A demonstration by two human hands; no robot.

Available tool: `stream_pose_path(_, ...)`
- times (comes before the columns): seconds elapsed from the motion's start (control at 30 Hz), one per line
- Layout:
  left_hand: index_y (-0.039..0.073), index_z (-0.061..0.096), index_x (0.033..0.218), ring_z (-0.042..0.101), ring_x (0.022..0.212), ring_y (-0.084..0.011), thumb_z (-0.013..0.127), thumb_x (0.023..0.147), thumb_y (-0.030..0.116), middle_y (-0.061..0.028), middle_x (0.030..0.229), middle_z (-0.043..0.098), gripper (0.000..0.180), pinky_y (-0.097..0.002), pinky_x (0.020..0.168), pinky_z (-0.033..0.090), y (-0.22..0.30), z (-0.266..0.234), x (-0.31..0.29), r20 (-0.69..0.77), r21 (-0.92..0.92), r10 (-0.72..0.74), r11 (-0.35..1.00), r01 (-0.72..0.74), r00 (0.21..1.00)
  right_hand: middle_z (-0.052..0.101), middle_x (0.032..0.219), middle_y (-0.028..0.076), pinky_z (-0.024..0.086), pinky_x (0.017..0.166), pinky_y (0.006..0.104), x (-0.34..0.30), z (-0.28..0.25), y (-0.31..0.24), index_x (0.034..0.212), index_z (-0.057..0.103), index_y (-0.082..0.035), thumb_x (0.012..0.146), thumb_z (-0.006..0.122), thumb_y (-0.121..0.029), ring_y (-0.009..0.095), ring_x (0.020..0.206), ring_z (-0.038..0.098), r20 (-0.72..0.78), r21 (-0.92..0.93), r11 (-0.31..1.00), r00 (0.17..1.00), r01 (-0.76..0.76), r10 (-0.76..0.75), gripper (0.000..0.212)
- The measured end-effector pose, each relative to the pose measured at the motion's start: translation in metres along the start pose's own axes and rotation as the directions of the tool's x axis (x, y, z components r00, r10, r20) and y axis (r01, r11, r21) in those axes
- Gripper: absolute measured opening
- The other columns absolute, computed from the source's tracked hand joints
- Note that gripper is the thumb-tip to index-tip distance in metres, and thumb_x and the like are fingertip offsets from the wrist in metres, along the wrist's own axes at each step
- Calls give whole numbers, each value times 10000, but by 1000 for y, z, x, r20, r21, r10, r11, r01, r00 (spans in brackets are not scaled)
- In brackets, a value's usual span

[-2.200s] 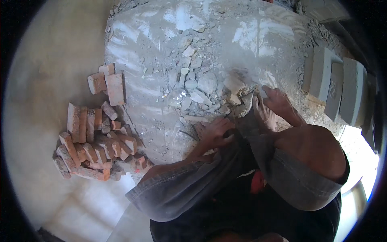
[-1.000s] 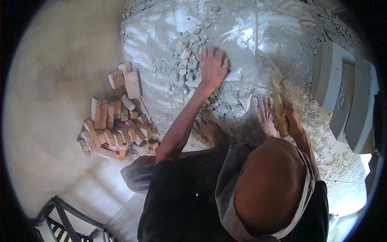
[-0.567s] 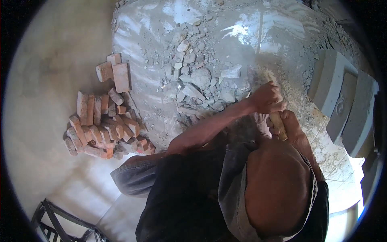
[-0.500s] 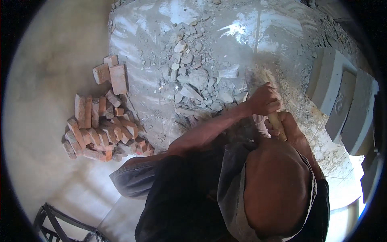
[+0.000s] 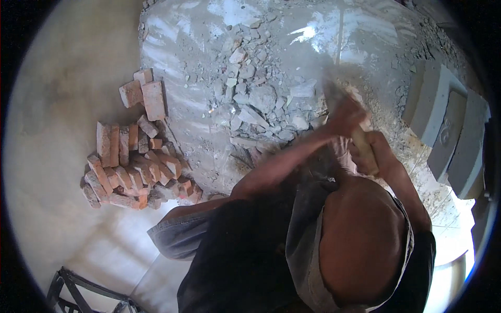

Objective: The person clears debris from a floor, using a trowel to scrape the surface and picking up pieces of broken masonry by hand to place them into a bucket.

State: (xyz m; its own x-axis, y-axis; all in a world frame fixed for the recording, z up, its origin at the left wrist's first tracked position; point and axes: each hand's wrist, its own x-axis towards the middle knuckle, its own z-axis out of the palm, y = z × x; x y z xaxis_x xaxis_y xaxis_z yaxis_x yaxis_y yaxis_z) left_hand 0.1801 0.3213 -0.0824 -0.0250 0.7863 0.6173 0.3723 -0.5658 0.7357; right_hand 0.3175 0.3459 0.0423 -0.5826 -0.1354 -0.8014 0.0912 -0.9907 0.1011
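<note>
A tool with a thick pale wooden handle (image 5: 368, 156) slants up and away from me. My left hand (image 5: 348, 116) is closed around its farther part and slightly blurred. Nearer to me, my right hand (image 5: 377, 146) is closed round the handle close to its butt end. Past my left hand, a dark, flat-looking shape (image 5: 334, 88) is smeared by motion; its exact form cannot be made out. Just beyond both hands is a patch of broken, sandy-coloured ground. Grey rubble (image 5: 261, 99) lies to the left of my hands.
A heap of red bricks (image 5: 130, 167) sits at the left. Large grey blocks (image 5: 443, 125) lean at the right. A dusty grey floor (image 5: 193, 104) spreads ahead, and a black metal frame (image 5: 78, 292) stands at the lower left.
My hands and the handle have shifted slightly toward me and right. A dark, blurred shape now shows beyond my left hand. The whole view has also moved a little.
</note>
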Motion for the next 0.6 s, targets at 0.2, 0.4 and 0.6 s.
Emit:
stream_pose_path(0.2,75,608,674,518,573,-272,601,780,277,-74,537,506,228,-414,702,390,-26,-10,-34,208,39,-230,973,227,951,472,620,40,356,357,276,24,14,1,821,500,-71,844,380,-281,123,438,431,96,84,996,995,-1,-7,243)
stream_pose_path(0.4,106,633,851,548,592,-289,636,742,347,-76,586,510,265,-442,692,397,-50,-9,-15,174,129,-162,982,141,971,523,660,66,395,363,280,25,13,-20,861,513,-62,865,375,-259,138,449,471,-6,-145,979,990,141,-143,240)
stream_pose_path(0.6,114,579,747,524,562,-279,579,794,307,-51,613,520,199,-418,595,369,-70,-68,36,323,39,-654,731,681,684,571,747,82,447,434,298,66,26,-59,892,529,-36,895,387,-370,153,527,524,176,67,992,977,108,-118,363)
